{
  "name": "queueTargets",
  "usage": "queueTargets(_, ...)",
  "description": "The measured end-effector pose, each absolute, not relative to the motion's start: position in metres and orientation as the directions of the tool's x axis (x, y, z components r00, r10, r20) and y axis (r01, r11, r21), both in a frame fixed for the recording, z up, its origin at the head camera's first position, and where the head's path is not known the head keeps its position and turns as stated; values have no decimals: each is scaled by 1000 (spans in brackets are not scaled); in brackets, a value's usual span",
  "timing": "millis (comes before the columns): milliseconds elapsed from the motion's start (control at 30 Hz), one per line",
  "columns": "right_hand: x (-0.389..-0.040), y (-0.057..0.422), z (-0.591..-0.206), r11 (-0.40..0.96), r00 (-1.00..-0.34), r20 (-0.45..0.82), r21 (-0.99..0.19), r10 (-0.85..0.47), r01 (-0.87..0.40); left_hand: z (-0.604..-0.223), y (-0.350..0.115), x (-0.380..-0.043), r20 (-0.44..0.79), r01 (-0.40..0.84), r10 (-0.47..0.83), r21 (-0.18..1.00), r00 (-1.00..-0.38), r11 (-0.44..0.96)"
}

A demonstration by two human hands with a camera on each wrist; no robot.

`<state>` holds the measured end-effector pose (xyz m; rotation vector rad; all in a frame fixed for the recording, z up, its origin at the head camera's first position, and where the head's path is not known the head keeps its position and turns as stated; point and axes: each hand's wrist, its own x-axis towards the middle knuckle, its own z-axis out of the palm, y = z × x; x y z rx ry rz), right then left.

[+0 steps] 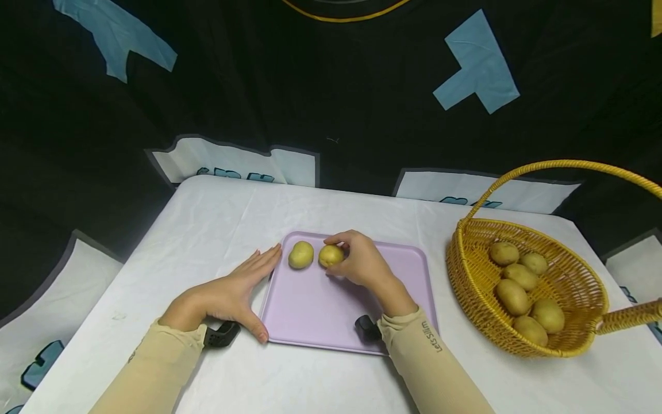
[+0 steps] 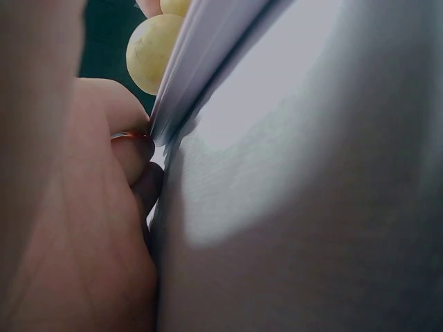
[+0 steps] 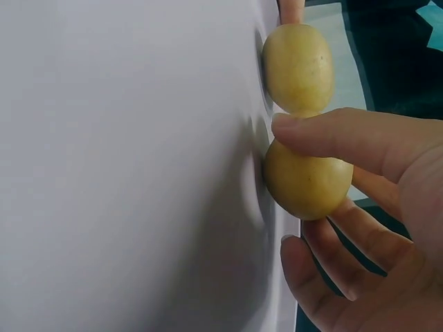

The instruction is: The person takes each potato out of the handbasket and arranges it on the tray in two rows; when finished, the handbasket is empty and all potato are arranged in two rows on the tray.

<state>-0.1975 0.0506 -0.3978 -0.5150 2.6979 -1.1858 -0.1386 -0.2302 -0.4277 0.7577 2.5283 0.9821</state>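
My right hand (image 1: 364,261) pinches a yellow-brown potato (image 1: 331,256) between thumb and fingers at the far side of a lilac tray (image 1: 310,310). In the right wrist view the thumb lies across this potato (image 3: 308,185), low over the tray surface. Just left of it, a second potato (image 1: 301,255) sits in the tray's far left corner. My left hand (image 1: 230,293) rests along the tray's left edge, fingers extended toward the far corner and thumb spread toward the near one. From the left wrist, the fingers appear right against the tray's rim (image 2: 214,41).
A yellow wicker basket (image 1: 462,302) with a tall arched handle (image 1: 564,165) stands right of the tray, holding several potatoes (image 1: 512,296). White cloth (image 1: 217,218) covers the table. Behind it hangs a black sheet (image 1: 320,86) with light blue patches.
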Motion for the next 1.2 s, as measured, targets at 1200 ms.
queueTargets(1200, -184, 117, -366, 584, -945, 57, -774, -321, -245, -427, -231, -137, -108, 365, 581, 683, -807, 633)
